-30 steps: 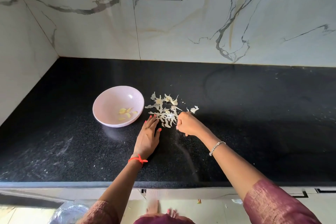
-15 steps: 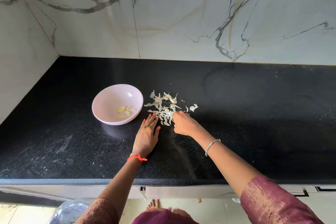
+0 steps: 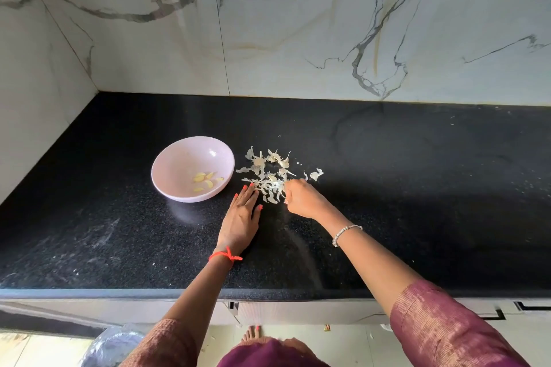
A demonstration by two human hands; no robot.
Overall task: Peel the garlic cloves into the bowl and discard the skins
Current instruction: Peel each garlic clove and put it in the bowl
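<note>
I see the left hand (image 3: pixel 240 217) flat, fingers straight, touching the garlic skins (image 3: pixel 262 171). The right hand (image 3: pixel 302 198) curls at them, grip unclear. The bowl (image 3: pixel 179 158) sits left of the fingertips, with wide countertop (image 3: pixel 417 202) to their right.

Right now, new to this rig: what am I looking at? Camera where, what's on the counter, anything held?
No robot: a person's two bare hands, filmed by one wide-angle head-worn camera looking down. On the black countertop sit a pink bowl holding peeled garlic cloves and, right of it, loose garlic skins. The left hand lies flat, fingertips at the pile. The right hand is curled at the pile's other side; whether it pinches skins is unclear.
</note>
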